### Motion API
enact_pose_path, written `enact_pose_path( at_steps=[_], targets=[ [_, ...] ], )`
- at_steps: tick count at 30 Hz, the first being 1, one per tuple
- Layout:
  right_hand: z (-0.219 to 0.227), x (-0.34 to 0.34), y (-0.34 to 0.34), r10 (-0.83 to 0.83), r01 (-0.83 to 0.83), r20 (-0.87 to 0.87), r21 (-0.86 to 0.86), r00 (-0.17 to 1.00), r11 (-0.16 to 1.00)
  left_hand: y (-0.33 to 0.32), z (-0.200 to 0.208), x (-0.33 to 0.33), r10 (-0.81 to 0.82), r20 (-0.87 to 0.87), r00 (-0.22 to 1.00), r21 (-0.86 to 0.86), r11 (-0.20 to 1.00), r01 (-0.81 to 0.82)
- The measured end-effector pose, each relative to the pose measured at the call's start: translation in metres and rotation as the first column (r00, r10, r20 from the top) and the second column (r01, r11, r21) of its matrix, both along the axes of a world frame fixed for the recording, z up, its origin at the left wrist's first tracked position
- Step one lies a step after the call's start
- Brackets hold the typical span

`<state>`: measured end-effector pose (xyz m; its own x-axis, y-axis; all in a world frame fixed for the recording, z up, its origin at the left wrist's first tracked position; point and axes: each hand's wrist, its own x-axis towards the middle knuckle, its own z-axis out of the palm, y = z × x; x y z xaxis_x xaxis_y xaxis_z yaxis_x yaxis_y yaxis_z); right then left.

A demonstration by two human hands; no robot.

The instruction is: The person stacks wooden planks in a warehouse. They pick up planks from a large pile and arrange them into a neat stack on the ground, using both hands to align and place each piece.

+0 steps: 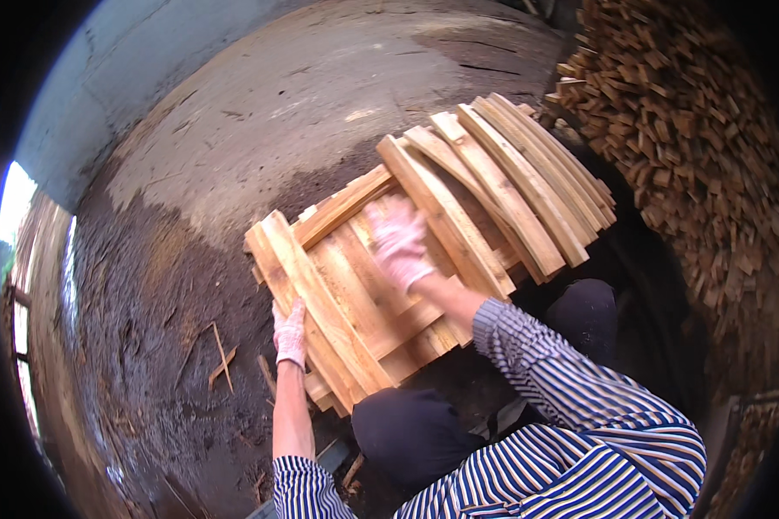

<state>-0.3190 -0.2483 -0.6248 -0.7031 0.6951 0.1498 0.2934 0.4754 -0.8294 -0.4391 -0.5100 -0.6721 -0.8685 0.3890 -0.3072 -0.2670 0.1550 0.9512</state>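
Observation:
A stack of pale sawn wooden planks (348, 259) lies before my knees, with flat boards beneath and crosswise pieces at its ends. At its left side, my left hand (291, 336), in a pale pinkish glove, is closed on the outer edge of a wooden plank (307, 303); some of its fingers are hidden. My right hand (398, 242), gloved alike, is over the middle of the stack, smeared by motion, and nothing shows in it. Just right of it, several loose planks (512, 186) lie side by side across the stack, one of them slanted.
A high heap of short wood pieces (688, 130) rises at the right. Dark, damp ground (164, 346) with thin wood scraps (223, 368) spreads to the left. A grey wall (130, 69) stands at the far left. My dark-clad knees (415, 437) are close to the near edge.

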Motion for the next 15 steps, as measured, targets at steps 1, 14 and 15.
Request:
enact_pose_path(
  at_steps=[1, 14, 15],
  targets=[
    [0.008, 0.012, 0.013, -0.284, -0.078, 0.525, 0.565, 0.803, 0.822, -0.024, 0.0, -0.005, 0.051, 0.001, 0.999, -0.027, 0.998, -0.051],
    [0.045, 0.075, 0.116, -0.174, 0.135, 0.664, 0.11, 0.727, 0.985, 0.011, 0.014, 0.006, 0.042, 0.014, 0.999, -0.105, 0.994, -0.04],
    [0.05, 0.069, 0.119, -0.133, 0.115, 0.665, 0.071, 0.735, 0.991, 0.008, 0.012, 0.003, 0.046, 0.0, 0.999, -0.095, 0.994, -0.046]
  ],
)
